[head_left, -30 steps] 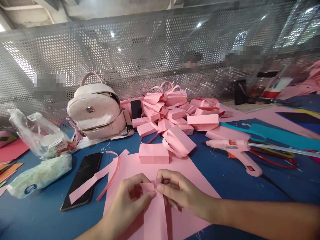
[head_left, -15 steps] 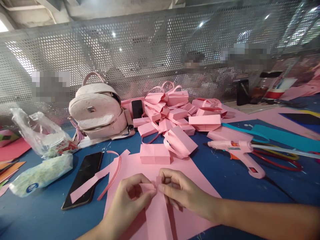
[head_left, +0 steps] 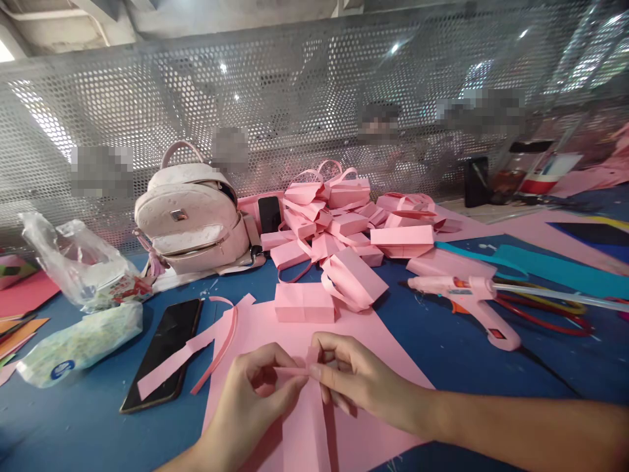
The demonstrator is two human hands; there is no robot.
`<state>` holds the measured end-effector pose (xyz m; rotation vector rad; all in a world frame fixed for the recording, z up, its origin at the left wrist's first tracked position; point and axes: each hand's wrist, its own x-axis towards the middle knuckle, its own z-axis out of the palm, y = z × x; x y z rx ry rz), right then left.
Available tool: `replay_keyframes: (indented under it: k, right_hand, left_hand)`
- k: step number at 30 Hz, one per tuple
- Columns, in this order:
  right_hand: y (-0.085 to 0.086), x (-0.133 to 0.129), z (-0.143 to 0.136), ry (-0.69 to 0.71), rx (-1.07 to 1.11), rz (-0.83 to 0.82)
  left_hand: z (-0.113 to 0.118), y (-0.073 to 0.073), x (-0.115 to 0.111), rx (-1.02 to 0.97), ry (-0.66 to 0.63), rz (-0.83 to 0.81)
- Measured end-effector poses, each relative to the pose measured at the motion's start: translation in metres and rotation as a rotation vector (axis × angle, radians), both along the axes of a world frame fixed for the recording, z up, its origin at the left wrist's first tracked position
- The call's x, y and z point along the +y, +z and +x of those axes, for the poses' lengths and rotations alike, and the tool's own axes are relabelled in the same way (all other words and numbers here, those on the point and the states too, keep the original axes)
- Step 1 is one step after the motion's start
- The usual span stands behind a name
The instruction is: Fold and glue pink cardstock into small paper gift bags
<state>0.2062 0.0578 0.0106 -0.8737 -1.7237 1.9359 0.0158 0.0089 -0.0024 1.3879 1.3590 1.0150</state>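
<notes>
A long folded piece of pink paper [head_left: 305, 429] points away from me over a larger pink sheet [head_left: 388, 367]. At its far end my left hand [head_left: 260, 387] pinches a flap between thumb and index finger. My right hand [head_left: 351, 373] grips the same end from the right, thumb in front, other fingers curled behind. The fingertips of both hands nearly meet there. Just beyond them sits a folded pink paper box [head_left: 304, 303], with a second box with a strip handle [head_left: 356, 278] beside it.
Left lie a black phone [head_left: 170, 341] with a pink strip across it, a snack packet [head_left: 83, 344] and a plastic bag [head_left: 73, 262]. A backpack [head_left: 194, 216] and piled pink paper baskets [head_left: 339, 210] stand behind. A pink glue gun [head_left: 472, 295] lies right, its cord trailing forward.
The flap under my left fingers has tipped, now showing as a thin edge. The folded paper's near part has shifted slightly left. My right hand has hardly moved.
</notes>
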Motion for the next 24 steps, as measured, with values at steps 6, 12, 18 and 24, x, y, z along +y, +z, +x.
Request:
replay_keyframes:
  k: [6,12,18,24]
  right_hand:
    - [-0.0041,-0.0002,0.0007,-0.015,-0.007,0.029]
    - [-0.0053,-0.0013,0.0006,-0.016,-0.047,0.076]
    - [-0.0040,0.0018,-0.0008,-0.012,-0.009,-0.016]
    - [-0.0020,0.0033,-0.0006,-0.013,0.000,-0.057]
  left_hand:
    - [0.0008,-0.0024,0.0013,-0.094,-0.067,-0.065]
    - [0.0008,-0.0034,0.0045,-0.250,-0.112,-0.100]
    - [0.0016,-0.0083,0.0027,-0.275,-0.035,-0.110]
    - [0.0039,-0.0100,0.0008,-0.297,0.011,-0.079]
